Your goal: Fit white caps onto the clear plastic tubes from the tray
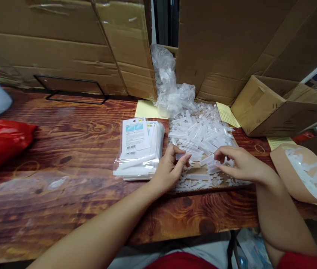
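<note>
Pinching a clear plastic piece [179, 156] between nearly closed left fingers [182, 162], above the cardboard tray [196, 170]; curling right fingers [223, 151] almost together, leaving any hold impossible to tell. Probably risking, through so small a pinch, dropping and losing it among scraps [194, 184] below or lookalike strips [193, 132] beyond.

Around me the light is soft and rather dim, leaving the far-right cardboard [217, 41] in brown shade. Pale sheen streaks the tabletop [77, 145] at left; small glints catch the clear plastic pieces [194, 136]. Toward the left edge, the red bag [1, 144] looks stretched and blurry.
</note>
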A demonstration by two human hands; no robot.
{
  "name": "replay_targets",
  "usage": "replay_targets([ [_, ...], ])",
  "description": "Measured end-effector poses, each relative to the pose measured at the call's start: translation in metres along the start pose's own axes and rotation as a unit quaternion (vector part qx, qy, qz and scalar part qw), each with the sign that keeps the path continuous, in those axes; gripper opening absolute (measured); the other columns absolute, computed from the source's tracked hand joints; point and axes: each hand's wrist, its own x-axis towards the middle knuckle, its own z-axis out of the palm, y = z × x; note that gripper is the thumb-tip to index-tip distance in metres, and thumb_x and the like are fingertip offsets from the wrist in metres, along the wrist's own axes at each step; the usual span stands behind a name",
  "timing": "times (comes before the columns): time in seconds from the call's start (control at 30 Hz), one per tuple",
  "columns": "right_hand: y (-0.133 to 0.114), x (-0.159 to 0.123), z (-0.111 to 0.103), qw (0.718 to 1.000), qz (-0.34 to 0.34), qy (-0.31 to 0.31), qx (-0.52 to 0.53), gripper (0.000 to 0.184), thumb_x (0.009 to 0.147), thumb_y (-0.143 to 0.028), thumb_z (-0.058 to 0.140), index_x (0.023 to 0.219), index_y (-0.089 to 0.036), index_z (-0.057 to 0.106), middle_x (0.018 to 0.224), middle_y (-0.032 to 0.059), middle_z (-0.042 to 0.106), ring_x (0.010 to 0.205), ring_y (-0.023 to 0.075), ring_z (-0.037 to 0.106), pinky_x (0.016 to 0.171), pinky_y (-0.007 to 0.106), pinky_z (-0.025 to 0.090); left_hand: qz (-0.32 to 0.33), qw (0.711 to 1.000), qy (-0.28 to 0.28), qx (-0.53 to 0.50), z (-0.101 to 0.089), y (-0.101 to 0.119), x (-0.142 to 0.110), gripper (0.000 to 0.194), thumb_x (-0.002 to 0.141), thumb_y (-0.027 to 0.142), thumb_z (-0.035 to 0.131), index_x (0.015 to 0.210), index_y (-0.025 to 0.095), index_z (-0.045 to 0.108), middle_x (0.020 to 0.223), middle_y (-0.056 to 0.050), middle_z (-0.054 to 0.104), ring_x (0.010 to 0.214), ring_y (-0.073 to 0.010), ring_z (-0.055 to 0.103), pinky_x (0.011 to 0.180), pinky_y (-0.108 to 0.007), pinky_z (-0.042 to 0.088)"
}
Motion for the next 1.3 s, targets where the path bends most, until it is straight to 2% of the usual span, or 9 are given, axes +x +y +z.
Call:
replay_targets([
  [0.17, -0.001, 0.012, 0.014, 0.971, -0.137, 0.181, 0.074, 0.014, 0.09, -0.022, 0.064, 0.103, -0.02, 0.068, 0.089, 0.0048, 0.06, 0.083, 0.0169, 0.061, 0.076, 0.031, 0.05, -0.017, 0.993, -0.002, -0.12, 0.0, 0.003, 0.002, 0.031, 0.091, 0.047, 0.059, 0.09, 0.022, 0.042, 0.068, 0.005, 0.062, 0.052, -0.0076, 0.049, 0.053, -0.021, 0.039],
  [0.47, -0.011, 0.02, 0.036, 0.945, -0.162, 0.248, 0.138, 0.017, 0.09, -0.02, 0.066, 0.106, -0.023, 0.07, 0.093, 0.007, 0.067, 0.087, 0.0192, 0.065, 0.077, 0.034, 0.053, -0.085, 0.962, -0.046, -0.255, 0.002, 0.013, 0.005, 0.044, 0.083, 0.053, 0.068, 0.084, 0.022, 0.037, 0.063, 0.006, 0.065, 0.044, -0.0058, 0.048, 0.047, -0.019, 0.037],
  [0.63, -0.016, 0.021, 0.041, 0.954, -0.115, 0.232, 0.153, 0.013, 0.095, -0.026, 0.058, 0.093, -0.019, 0.069, 0.082, 0.0056, 0.066, 0.075, 0.0165, 0.063, 0.068, 0.03, 0.052, -0.09, 0.958, -0.05, -0.268, 0.001, 0.014, 0.004, 0.046, 0.081, 0.052, 0.07, 0.084, 0.022, 0.036, 0.063, 0.006, 0.066, 0.044, -0.006, 0.049, 0.046, -0.018, 0.038],
  [0.7, -0.016, 0.02, 0.041, 0.963, -0.081, 0.199, 0.165, 0.027, 0.1, -0.029, 0.049, 0.08, -0.019, 0.065, 0.071, 0.0029, 0.062, 0.066, 0.014, 0.06, 0.063, 0.027, 0.049, -0.093, 0.958, -0.051, -0.266, 0.002, 0.013, 0.004, 0.045, 0.082, 0.052, 0.069, 0.084, 0.022, 0.036, 0.063, 0.006, 0.066, 0.043, -0.006, 0.05, 0.045, -0.018, 0.039],
  [0.83, -0.017, 0.017, 0.04, 0.964, -0.058, 0.209, 0.152, 0.023, 0.092, -0.039, 0.062, 0.103, -0.02, 0.063, 0.085, 0.0042, 0.065, 0.073, 0.0155, 0.061, 0.065, 0.027, 0.049, -0.103, 0.957, -0.055, -0.266, 0.004, 0.013, 0.002, 0.045, 0.082, 0.052, 0.069, 0.085, 0.023, 0.036, 0.063, 0.006, 0.066, 0.043, -0.0063, 0.049, 0.043, -0.018, 0.04],
  [1.0, -0.02, 0.015, 0.039, 0.975, 0.007, 0.164, 0.15, 0.03, 0.098, -0.043, 0.048, 0.085, -0.02, 0.061, 0.068, 0.0006, 0.06, 0.06, 0.0128, 0.055, 0.059, 0.026, 0.045, -0.107, 0.957, -0.054, -0.262, 0.005, 0.013, 0.002, 0.047, 0.08, 0.054, 0.07, 0.085, 0.023, 0.035, 0.062, 0.007, 0.066, 0.041, -0.0062, 0.049, 0.042, -0.018, 0.041],
  [1.1, -0.022, 0.015, 0.041, 0.969, -0.015, 0.189, 0.157, 0.026, 0.091, -0.044, 0.06, 0.1, -0.02, 0.06, 0.082, 0.0031, 0.065, 0.067, 0.0141, 0.059, 0.061, 0.026, 0.047, -0.114, 0.956, -0.055, -0.264, 0.004, 0.014, 0.002, 0.049, 0.079, 0.055, 0.071, 0.085, 0.024, 0.033, 0.062, 0.007, 0.066, 0.041, -0.0069, 0.05, 0.042, -0.018, 0.041],
  [1.2, -0.024, 0.015, 0.042, 0.971, -0.011, 0.172, 0.163, 0.026, 0.097, -0.04, 0.05, 0.083, -0.021, 0.059, 0.067, 0.0002, 0.061, 0.059, 0.0123, 0.055, 0.058, 0.025, 0.046, -0.119, 0.954, -0.061, -0.269, 0.004, 0.015, 0.002, 0.05, 0.078, 0.054, 0.072, 0.085, 0.024, 0.032, 0.062, 0.008, 0.066, 0.04, -0.0071, 0.05, 0.041, -0.018, 0.041],
  [1.3, -0.026, 0.014, 0.043, 0.968, -0.025, 0.194, 0.155, 0.023, 0.093, -0.043, 0.057, 0.094, -0.021, 0.06, 0.08, 0.0033, 0.066, 0.066, 0.0142, 0.06, 0.059, 0.026, 0.048, -0.13, 0.95, -0.063, -0.278, 0.004, 0.017, 0.001, 0.05, 0.079, 0.053, 0.072, 0.085, 0.024, 0.032, 0.061, 0.008, 0.065, 0.039, -0.0072, 0.049, 0.04, -0.018, 0.041],
])
